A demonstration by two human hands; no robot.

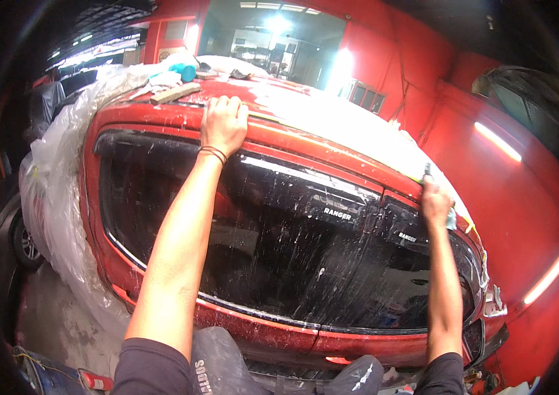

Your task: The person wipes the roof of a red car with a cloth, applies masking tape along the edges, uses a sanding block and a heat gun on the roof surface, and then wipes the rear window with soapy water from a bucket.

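Observation:
A red car (358,339) with dark, white-spattered side windows (279,250) stands before me. Its roof (332,115) carries a large white patch. My left hand (225,125), a dark band round its wrist, is closed over the roof's near edge with its fingertips on top. Farther right along that edge, my right hand (436,203) is closed too. A small dark piece (427,170) sticks up from it, and something pale blue (451,219) shows at its side; I cannot make out what these are.
A wooden block (175,93) and a teal roll-shaped object (185,71) lie on the roof's left end. Clear plastic sheeting (62,197) hangs at the left. Behind are a red wall (516,204) with lit tubes and a large window (273,39). My knees are close to the door.

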